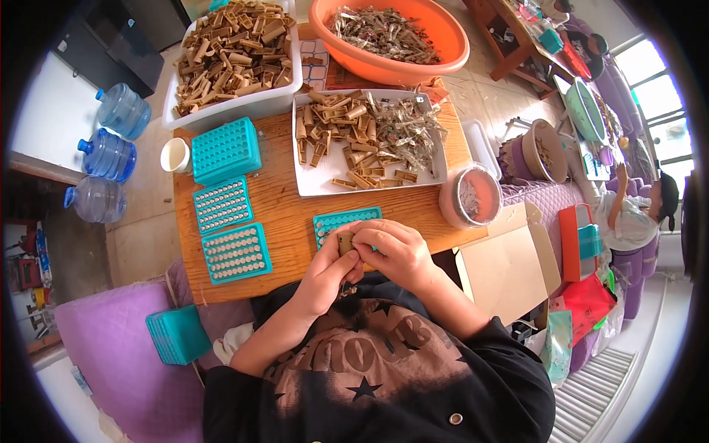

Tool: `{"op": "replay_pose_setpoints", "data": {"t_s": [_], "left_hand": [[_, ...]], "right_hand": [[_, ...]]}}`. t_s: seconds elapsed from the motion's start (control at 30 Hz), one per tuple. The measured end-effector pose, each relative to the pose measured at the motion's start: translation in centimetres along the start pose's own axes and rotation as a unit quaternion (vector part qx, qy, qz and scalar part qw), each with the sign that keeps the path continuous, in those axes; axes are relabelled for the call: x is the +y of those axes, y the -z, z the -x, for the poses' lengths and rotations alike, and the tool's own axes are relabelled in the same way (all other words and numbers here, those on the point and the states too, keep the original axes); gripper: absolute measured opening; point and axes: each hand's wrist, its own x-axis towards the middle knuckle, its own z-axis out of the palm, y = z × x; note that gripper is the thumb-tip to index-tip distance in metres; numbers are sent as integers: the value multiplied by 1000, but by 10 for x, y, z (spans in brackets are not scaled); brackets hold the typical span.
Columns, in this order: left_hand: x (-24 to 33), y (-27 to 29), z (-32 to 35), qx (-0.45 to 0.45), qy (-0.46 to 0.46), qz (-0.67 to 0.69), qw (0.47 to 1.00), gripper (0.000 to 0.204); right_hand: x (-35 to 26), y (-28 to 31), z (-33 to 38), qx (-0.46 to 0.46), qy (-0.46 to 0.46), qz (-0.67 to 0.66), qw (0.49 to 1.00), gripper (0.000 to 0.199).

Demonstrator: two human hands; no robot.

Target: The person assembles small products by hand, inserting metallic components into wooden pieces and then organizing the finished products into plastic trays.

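At table edge, nearest the wearer: both hands meet over the front of the wooden table, just above the person's dark printed shirt.
Left hand: fingers curled, thumb and fingertips pinched on a small tan tube piece; grip looks closed, though the contact faces are partly hidden.
Right hand: fingers bent inward and touching the same tan tube piece from the other side; whether it holds anything else cannot be told.
Held piece location: between the two hands, directly over the near teal tray, which is partly covered by the fingers.
Left of hands: two teal trays, filled, their sockets showing pale round ends; a stacked teal tray sits beyond them, with a white cup beside it.
Mid-table: white rectangular tray holding loose tan tubes and silvery metal clips.
Right edge: round pink-rimmed tub with clips inside; open cardboard box beside the table.
Far side: white bin heaped with tan tubes; orange basin of metal clips.
Floor, left: three blue water jugs.
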Motion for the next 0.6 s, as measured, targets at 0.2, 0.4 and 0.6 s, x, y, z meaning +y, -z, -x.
{"op": "replay_pose_setpoints", "data": {"t_s": [0.2,0.4,0.6], "left_hand": [[8,12,-4,-108,73,-21,991,37],[18,6,-43,-55,-94,-144,984,46],[45,64,-118,243,-233,-787,516,29]], "right_hand": [[3,24,-8,-96,-41,-131,986,24],[70,110,17,30,-66,-330,941,28],[249,203,109,470,-320,-171,805,22]]}}
